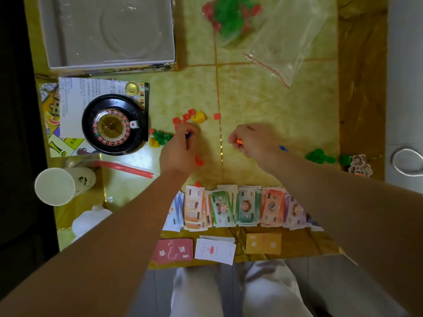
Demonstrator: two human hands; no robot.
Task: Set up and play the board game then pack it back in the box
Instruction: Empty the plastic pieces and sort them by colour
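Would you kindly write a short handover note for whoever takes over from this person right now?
Left hand pinches a blue piece; right hand pinches an orange piece.
Loose red pieces lie beyond the left hand, green pieces far right, more in the zip bag.
Done: play money laid in a row, three card decks at the near edge.
Left: sort the pieces; the open box holds only its insert, so all packing remains.

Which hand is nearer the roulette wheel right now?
Left. The left hand, pinching a blue piece, is just right of the roulette wheel in the image; the right hand, pinching an orange piece, is farther off, beyond the tile seam.
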